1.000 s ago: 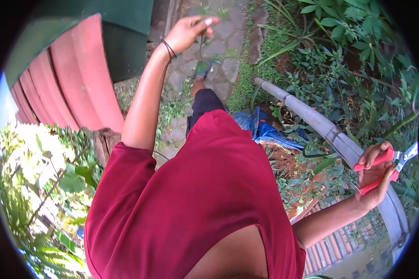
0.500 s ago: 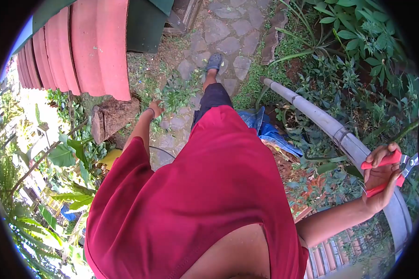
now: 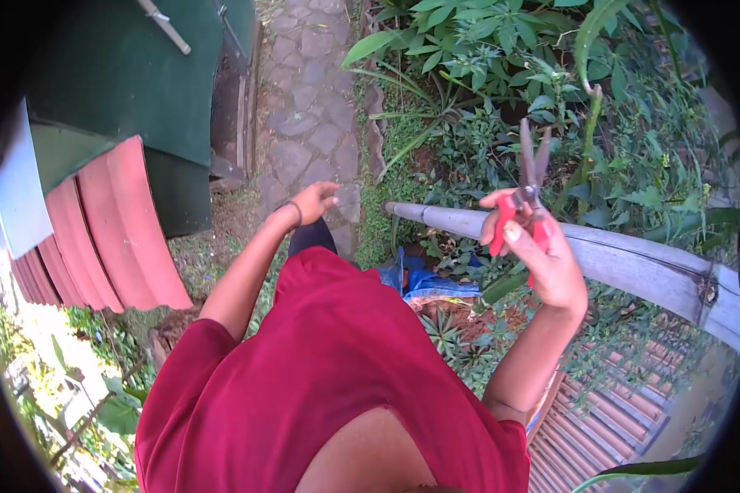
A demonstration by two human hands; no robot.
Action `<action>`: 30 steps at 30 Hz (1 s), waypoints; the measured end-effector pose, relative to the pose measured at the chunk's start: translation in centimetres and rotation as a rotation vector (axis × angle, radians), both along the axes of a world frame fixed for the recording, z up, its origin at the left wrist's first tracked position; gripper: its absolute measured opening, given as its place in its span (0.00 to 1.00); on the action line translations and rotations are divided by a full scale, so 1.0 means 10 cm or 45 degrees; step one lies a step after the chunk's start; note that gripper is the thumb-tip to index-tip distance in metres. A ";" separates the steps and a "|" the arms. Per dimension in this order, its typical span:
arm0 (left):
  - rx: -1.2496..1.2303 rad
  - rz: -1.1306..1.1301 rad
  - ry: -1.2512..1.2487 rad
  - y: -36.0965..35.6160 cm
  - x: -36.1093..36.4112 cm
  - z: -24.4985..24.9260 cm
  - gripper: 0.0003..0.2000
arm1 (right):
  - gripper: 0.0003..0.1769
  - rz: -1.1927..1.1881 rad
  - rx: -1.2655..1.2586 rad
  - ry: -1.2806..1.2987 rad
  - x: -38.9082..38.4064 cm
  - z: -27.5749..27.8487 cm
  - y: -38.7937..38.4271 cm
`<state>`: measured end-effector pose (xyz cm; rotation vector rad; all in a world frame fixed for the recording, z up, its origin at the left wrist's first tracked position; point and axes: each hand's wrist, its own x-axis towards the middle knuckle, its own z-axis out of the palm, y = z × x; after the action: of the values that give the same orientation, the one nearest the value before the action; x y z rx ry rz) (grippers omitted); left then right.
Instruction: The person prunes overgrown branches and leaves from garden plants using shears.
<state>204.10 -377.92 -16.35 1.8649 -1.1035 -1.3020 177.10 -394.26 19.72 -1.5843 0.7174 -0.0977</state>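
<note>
Bright red on the handles point(image 3: 505, 223) of the shears point(image 3: 532, 194), grey on the blades point(image 3: 527, 154) — crimson across the shirt point(image 3: 345, 345); pinkish red over the corrugated roofing point(image 3: 123, 226) — blue on the crumpled sheet point(image 3: 441, 285).

One left hand point(image 3: 311, 203), one right hand point(image 3: 557, 267); one pair of shears point(image 3: 531, 195) in right hand; one pole point(image 3: 633, 257) behind.

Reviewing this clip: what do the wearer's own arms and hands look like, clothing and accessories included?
Both arms come out of short, plain dark red sleeves that leave the forearms uncovered. The left hand is ungloved, with a thin dark band around its wrist. The right hand is ungloved too, with no band visible at its wrist.
</note>
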 end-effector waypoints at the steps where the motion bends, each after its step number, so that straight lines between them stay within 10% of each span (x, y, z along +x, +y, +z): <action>1: -0.005 -0.063 -0.012 -0.29 0.04 0.22 0.24 | 0.22 -0.035 -0.022 0.008 0.03 -0.03 0.03; 13: -1.457 -0.442 -0.492 -3.66 0.08 2.17 0.21 | 0.22 -0.593 0.413 -0.122 0.61 -1.12 0.00; 25: -1.434 -0.905 -0.994 -5.41 -0.97 1.89 0.34 | 0.22 -1.740 0.227 -0.193 0.97 -2.00 -1.36; 30: -1.033 -1.189 -0.817 -5.15 -0.70 1.91 0.15 | 0.21 -1.894 0.059 -0.140 0.83 -2.15 -1.81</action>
<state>197.13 -429.45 2.78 1.1212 -2.5542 -0.4089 185.45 -412.35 -1.75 -0.6898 1.6405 -1.2117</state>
